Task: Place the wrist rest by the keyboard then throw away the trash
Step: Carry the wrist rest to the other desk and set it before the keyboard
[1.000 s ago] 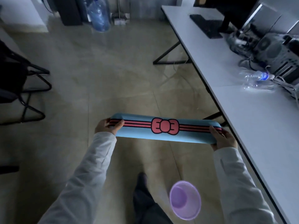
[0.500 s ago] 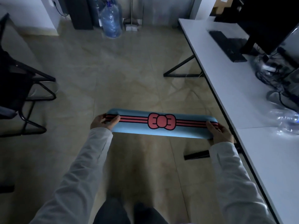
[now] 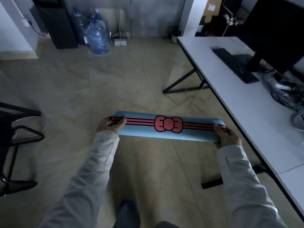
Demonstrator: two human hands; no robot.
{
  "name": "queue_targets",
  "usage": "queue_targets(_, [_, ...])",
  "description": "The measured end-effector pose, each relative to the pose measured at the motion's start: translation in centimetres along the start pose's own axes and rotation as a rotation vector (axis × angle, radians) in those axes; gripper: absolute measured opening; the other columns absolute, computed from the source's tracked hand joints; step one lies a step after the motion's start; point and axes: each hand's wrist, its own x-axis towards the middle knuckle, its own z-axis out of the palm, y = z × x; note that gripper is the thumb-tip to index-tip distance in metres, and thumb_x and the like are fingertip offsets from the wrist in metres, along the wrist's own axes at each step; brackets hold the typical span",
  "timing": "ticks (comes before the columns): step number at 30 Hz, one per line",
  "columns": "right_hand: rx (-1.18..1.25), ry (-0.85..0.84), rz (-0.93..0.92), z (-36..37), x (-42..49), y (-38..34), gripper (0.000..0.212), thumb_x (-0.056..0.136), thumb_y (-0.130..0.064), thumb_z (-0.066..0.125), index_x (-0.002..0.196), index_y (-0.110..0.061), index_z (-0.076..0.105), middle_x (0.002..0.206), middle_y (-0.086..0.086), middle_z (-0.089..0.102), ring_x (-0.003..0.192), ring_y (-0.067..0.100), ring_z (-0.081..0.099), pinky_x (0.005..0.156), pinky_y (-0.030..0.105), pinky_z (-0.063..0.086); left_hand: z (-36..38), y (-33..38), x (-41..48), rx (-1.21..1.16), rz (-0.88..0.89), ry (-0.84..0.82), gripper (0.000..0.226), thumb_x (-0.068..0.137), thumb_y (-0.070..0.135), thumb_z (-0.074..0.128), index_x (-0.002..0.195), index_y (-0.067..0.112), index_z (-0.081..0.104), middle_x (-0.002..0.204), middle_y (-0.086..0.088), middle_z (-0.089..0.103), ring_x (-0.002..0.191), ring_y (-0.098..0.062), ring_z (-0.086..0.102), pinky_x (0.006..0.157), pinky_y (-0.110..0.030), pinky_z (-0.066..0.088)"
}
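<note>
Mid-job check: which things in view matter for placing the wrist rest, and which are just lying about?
Job items:
- blue wrist rest, held by left hand and right hand
- black keyboard
- white desk

Lying about:
- water jugs
- monitor
- cable tangle
- black chair
- cardboard box

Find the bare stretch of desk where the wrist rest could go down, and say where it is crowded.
Free: the strip of desk between its near edge and the keyboard, running on toward the person. Crowded: right of the keyboard, with the monitor foot and tangled cables. Both hands hold the wrist rest over the floor.
</note>
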Motion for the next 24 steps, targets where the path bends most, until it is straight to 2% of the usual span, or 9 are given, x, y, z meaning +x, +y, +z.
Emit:
queue_targets(4, [0.016, 0.045, 0.028, 3.7, 2.0, -0.6, 0.05, 0.077, -0.018, 0.071, 0.122, -0.003, 0.057, 0.107, 0.01, 0.057, 0.091, 0.023, 0.056, 0.064, 0.027, 0.05, 0.8, 2.9, 5.9, 0.075, 0.031, -0.078, 0.057, 0.076, 0.024, 0.071, 0.124, -0.001, 0.051, 0.126, -0.022, 0.059, 0.115, -0.035, 0.057, 0.101, -0.047, 0.046])
queue_targets(9, [0.051, 0.136, 0.048, 6.5, 5.5, -1.6, 0.048, 0.078, -0.015, 0.07, 0.122, -0.004, 0.056, 0.107, 0.009, 0.056, 0.097, 0.024, 0.054, 0.081, 0.034, 0.049, 3.8, 5.2, 12.0, 0.076, 0.02, -0.156, 0.057, 0.076, 0.021, 0.071, 0.124, 0.0, 0.05, 0.127, -0.022, 0.058, 0.116, -0.035, 0.057, 0.102, -0.048, 0.046])
queue_targets(11, [0.064, 0.159, 0.052, 7.4, 7.3, -2.1, 0.048, 0.077, -0.015, 0.07, 0.122, -0.004, 0.057, 0.107, 0.009, 0.056, 0.098, 0.023, 0.054, 0.076, 0.032, 0.051, 5.5, 6.1, 14.1, 0.083, 0.023, -0.196, 0.059, 0.074, 0.022, 0.073, 0.123, -0.001, 0.051, 0.125, -0.022, 0.059, 0.113, -0.035, 0.058, 0.101, -0.048, 0.046])
queue_targets(14, [0.091, 0.177, 0.064, 8.8, 10.8, -2.9, 0.047, 0.078, -0.016, 0.07, 0.121, -0.006, 0.057, 0.101, 0.007, 0.058, 0.098, 0.023, 0.054, 0.08, 0.034, 0.05, 8.4, 7.8, 17.3, 0.101, 0.033, -0.245, 0.059, 0.073, 0.023, 0.074, 0.122, -0.001, 0.052, 0.115, -0.019, 0.06, 0.102, -0.029, 0.059, 0.099, -0.044, 0.048])
queue_targets(16, [0.107, 0.172, 0.063, 9.8, 13.6, -3.9, 0.045, 0.077, -0.016, 0.07, 0.119, -0.007, 0.058, 0.098, 0.006, 0.059, 0.092, 0.021, 0.056, 0.072, 0.033, 0.051, 10.5, 9.1, 19.7, 0.11, 0.029, -0.261, 0.058, 0.076, 0.024, 0.071, 0.124, -0.002, 0.052, 0.117, -0.019, 0.06, 0.106, -0.032, 0.059, 0.098, -0.044, 0.048])
queue_targets(19, [0.143, 0.165, 0.059, 11.4, 17.8, -5.8, 0.025, 0.077, -0.015, 0.07, 0.1, -0.012, 0.06, 0.086, 0.002, 0.059, 0.075, 0.013, 0.055, 0.063, 0.026, 0.048, 13.9, 11.7, 23.1, 0.146, 0.033, -0.274, 0.063, 0.07, 0.03, 0.075, 0.121, 0.0, 0.054, 0.119, -0.022, 0.062, 0.11, -0.035, 0.06, 0.099, -0.048, 0.048])
queue_targets(21, [0.16, 0.17, 0.061, 12.4, 20.6, -7.4, 0.009, 0.079, -0.013, 0.068, 0.08, -0.015, 0.06, 0.076, -0.001, 0.055, 0.071, 0.012, 0.052, 0.062, 0.025, 0.046, 16.4, 13.9, 25.2, 0.158, 0.043, -0.284, 0.07, 0.059, 0.037, 0.074, 0.116, -0.001, 0.057, 0.106, -0.016, 0.063, 0.105, -0.032, 0.061, 0.098, -0.048, 0.048])
queue_targets(22, [0.16, 0.172, 0.053, 12.9, 21.9, -8.2, 0.012, 0.079, -0.012, 0.067, 0.074, -0.017, 0.058, 0.074, -0.001, 0.054, 0.07, 0.012, 0.05, 0.063, 0.026, 0.046, 17.6, 14.9, 26.0, 0.164, 0.054, -0.288, 0.073, 0.055, 0.04, 0.071, 0.115, 0.0, 0.058, 0.101, -0.013, 0.061, 0.1, -0.03, 0.061, 0.096, -0.047, 0.048])
queue_targets(24, [0.161, 0.171, 0.028, 13.9, 24.4, -9.9, 0.01, 0.08, -0.011, 0.066, 0.077, -0.014, 0.057, 0.073, -0.002, 0.053, 0.069, 0.011, 0.049, 0.064, 0.025, 0.044, 20.0, 16.8, 27.8, 0.175, 0.072, -0.305, 0.074, 0.053, 0.042, 0.067, 0.113, 0.001, 0.058, 0.098, -0.011, 0.06, 0.094, -0.027, 0.059, 0.095, -0.046, 0.048])
